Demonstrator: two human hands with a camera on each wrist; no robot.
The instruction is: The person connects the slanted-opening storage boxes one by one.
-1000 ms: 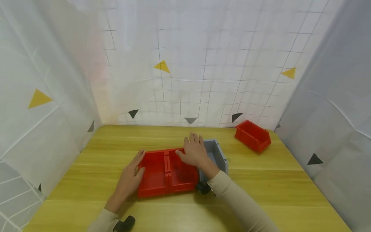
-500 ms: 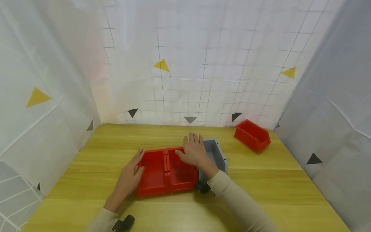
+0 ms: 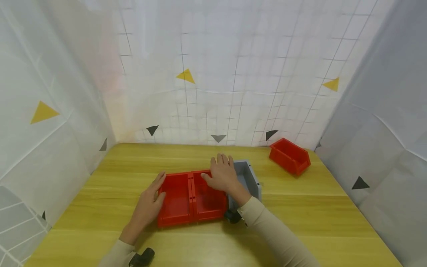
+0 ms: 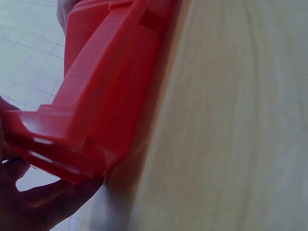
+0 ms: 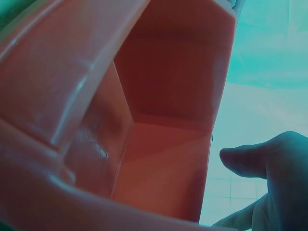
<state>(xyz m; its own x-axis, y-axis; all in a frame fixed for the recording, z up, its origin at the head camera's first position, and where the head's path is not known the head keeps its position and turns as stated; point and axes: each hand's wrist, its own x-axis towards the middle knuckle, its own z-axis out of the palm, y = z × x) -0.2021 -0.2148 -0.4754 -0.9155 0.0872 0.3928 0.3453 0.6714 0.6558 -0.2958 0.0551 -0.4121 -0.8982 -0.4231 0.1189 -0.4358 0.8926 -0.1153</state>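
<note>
Two red storage bins stand side by side on the table in the head view, the left bin and the middle bin. A grey storage bin adjoins them on the right, partly hidden by my right arm. My left hand rests against the left bin's outer side, fingers extended and thumb near its rim. My right hand lies over the border between the middle and grey bins, its fingers reaching past the back edge. In the right wrist view, the thumb is apart from the red wall.
Another red bin stands apart at the back right of the wooden table. White sheets with grid lines and triangles enclose the back and sides. Each wrist wears a black camera.
Both hands and all bins keep their places. Only a very slight shift of the head view shows.
</note>
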